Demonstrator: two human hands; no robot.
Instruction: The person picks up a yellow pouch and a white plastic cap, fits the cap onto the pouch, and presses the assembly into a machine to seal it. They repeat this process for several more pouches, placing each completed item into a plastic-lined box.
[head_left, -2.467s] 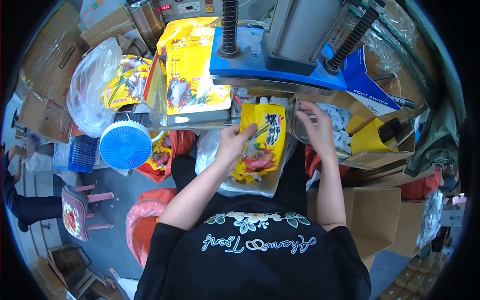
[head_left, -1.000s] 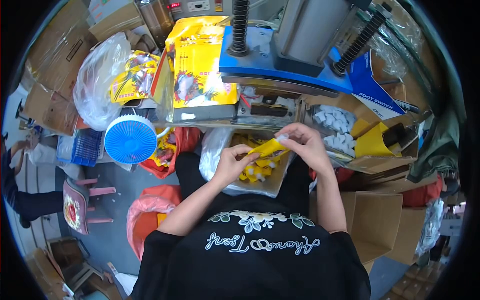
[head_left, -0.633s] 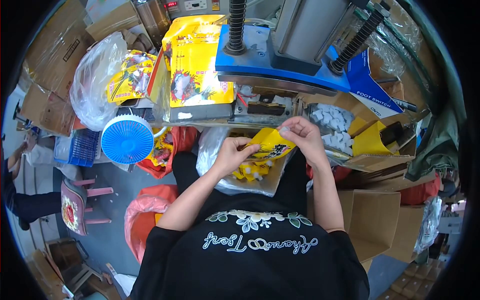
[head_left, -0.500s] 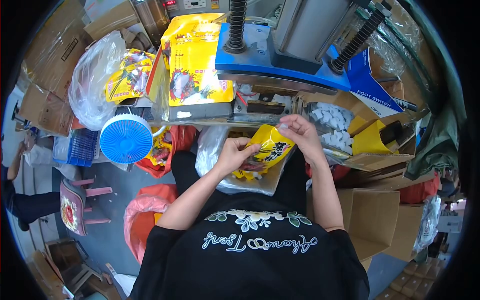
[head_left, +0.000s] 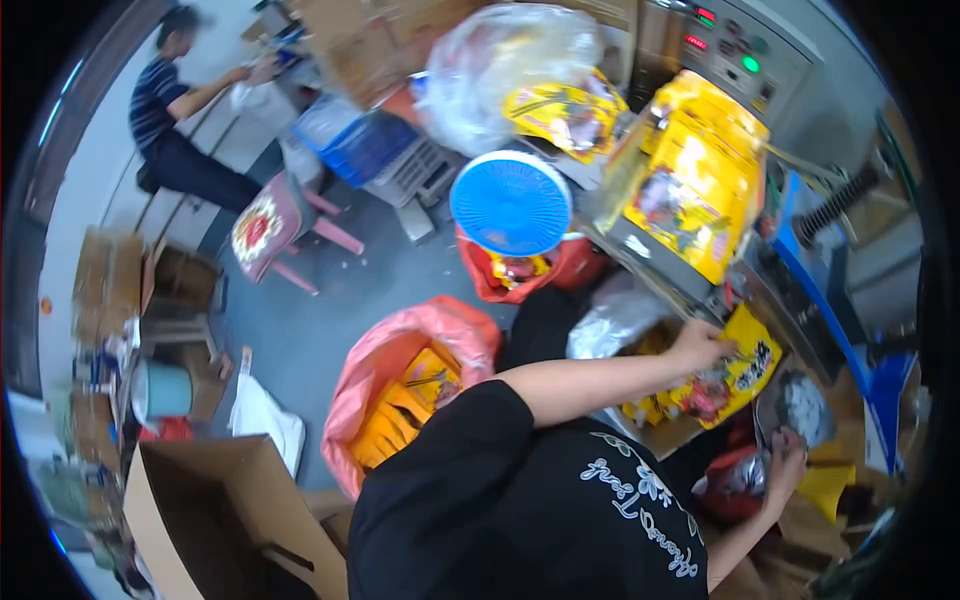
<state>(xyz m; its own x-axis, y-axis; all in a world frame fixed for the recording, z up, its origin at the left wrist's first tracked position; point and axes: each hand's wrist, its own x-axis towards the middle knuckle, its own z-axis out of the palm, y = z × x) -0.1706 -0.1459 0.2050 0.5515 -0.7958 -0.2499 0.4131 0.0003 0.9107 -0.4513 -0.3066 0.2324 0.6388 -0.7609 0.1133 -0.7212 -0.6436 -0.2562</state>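
Note:
My left hand [head_left: 700,347] pinches the edge of a yellow printed pouch [head_left: 752,368], which lies slanted over an open box of more yellow pouches [head_left: 648,408]. My right hand [head_left: 788,455] is lower right, apart from that pouch, beside the small white pieces [head_left: 803,408]. Its fingers look curled together; what they hold, if anything, is too small and blurred to make out. A stack of yellow pouches [head_left: 690,190] lies beside the blue-framed press [head_left: 825,290].
A blue fan [head_left: 511,204] stands at the bench edge. Left of me is a red bag [head_left: 345,400] of orange-yellow packs. An open carton [head_left: 200,490], a pink stool [head_left: 270,225] and a person [head_left: 175,110] at work are further left. A lit control panel [head_left: 765,50] is at the back.
The view has swung left, bringing the person and red bag into fuller sight. My right hand has left the pouch and moved to the white pieces; my left hand keeps its hold.

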